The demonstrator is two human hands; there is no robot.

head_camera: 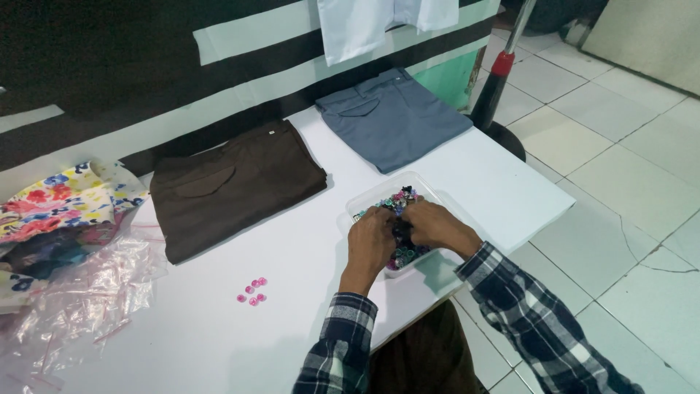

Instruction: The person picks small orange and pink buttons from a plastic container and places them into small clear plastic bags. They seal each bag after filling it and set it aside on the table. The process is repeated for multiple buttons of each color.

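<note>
Nearest, both plaid-sleeved arms reach over the white table (pixel 292 350); the left hand (pixel 370 241) and right hand (pixel 436 225) dig into a clear tray (pixel 364 198) of mixed buttons (pixel 403 197) near the table's right edge, whether the fingers pinch any I cannot tell; left lie pink buttons (pixel 253 290) and plastic bags (pixel 80 292); farther, folded brown trousers (pixel 233 186) and grey trousers (pixel 394 120); right, tiled floor (pixel 627 168).
</note>
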